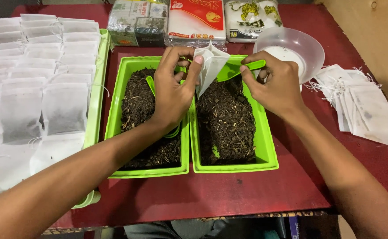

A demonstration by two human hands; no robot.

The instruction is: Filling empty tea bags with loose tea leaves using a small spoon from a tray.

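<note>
My left hand (172, 86) pinches a small white filter bag (209, 66) by its top, holding it open above the gap between two green trays. My right hand (273, 84) grips a green scoop (236, 68) whose tip points into the bag's mouth. The left green tray (114, 110) and the right green tray (267, 146) are both filled with dark dried loose leaf. A second green scoop (150, 84) lies in the left tray, mostly hidden under my left hand.
A long green tray (97, 88) at the left holds several rows of filled white bags. Empty white bags (357, 104) with strings are piled at the right beside a clear plastic bowl (311, 48). Packets (196, 22) line the table's far edge.
</note>
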